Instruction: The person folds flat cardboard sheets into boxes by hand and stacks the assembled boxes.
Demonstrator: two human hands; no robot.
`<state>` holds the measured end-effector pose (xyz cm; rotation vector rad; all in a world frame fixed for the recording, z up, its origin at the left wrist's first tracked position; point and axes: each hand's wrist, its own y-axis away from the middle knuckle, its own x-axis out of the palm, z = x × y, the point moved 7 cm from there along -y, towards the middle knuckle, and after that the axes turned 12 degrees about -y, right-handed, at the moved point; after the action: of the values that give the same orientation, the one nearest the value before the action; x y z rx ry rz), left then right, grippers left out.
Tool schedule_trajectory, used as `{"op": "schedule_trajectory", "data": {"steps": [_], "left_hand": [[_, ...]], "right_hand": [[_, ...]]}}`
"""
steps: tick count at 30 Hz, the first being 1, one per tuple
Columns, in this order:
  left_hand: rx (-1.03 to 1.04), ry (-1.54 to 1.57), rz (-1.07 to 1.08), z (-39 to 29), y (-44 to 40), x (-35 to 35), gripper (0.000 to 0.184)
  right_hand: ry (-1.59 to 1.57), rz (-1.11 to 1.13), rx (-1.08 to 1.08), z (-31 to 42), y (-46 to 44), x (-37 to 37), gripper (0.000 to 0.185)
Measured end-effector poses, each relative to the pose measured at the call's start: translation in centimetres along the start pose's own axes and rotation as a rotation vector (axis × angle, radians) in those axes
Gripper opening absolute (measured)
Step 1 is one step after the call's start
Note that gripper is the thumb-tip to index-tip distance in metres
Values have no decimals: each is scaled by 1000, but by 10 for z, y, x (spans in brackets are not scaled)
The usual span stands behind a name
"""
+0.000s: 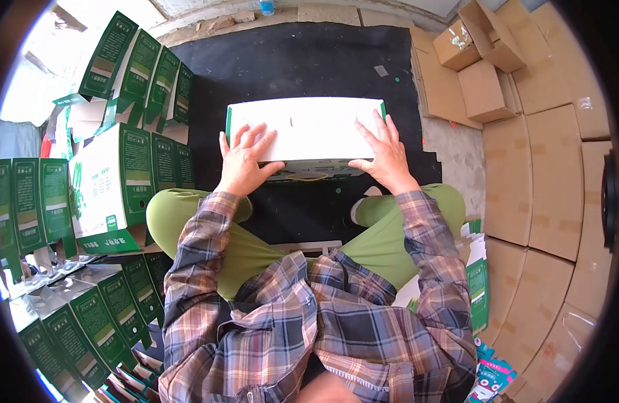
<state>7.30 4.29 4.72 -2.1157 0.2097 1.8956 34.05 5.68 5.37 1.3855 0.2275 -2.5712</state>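
Note:
A white carton point(309, 127) with green side edges lies in front of me on a black mat, its plain white face up. My left hand point(245, 158) rests on the carton's near left corner, fingers spread over the white face and thumb along the near edge. On the near right part lies my right hand point(385, 153), its fingers also spread and its thumb at the near edge. A dark printed strip and a thin yellowish cord show under the near edge. Neither hand is closed around anything.
Green and white printed cartons point(135, 178) stand in stacked rows at my left. Brown cardboard boxes point(508, 181) line the right side, with small open boxes point(487, 91) at the far right. The black mat point(303, 64) spreads beyond the carton. A blue container point(266, 7) stands at the far wall.

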Motion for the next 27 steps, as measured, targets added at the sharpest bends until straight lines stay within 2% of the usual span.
{"op": "schedule_trajectory", "data": {"steps": [5, 13, 16, 19, 21, 25, 26, 27], "left_hand": [[34, -44, 46, -2, 0, 8, 59], [87, -69, 182, -6, 1, 11, 51], [93, -77, 221, -7, 1, 13, 49], [79, -57, 201, -6, 4, 14, 49], [76, -42, 97, -6, 6, 9, 51], [56, -32, 67, -8, 10, 1, 54], [30, 18, 0, -4, 11, -5, 56], [6, 70, -66, 1, 11, -10, 57]], "right_hand": [[90, 67, -6, 1, -1, 13, 81], [76, 143, -37, 3, 7, 18, 57], [92, 154, -55, 5, 11, 20, 56], [94, 143, -51, 5, 12, 18, 58], [85, 116, -66, 4, 14, 15, 58], [60, 46, -115, 9, 18, 7, 62], [59, 45, -115, 8, 17, 7, 62], [-60, -77, -112, 6, 16, -1, 61]]}}
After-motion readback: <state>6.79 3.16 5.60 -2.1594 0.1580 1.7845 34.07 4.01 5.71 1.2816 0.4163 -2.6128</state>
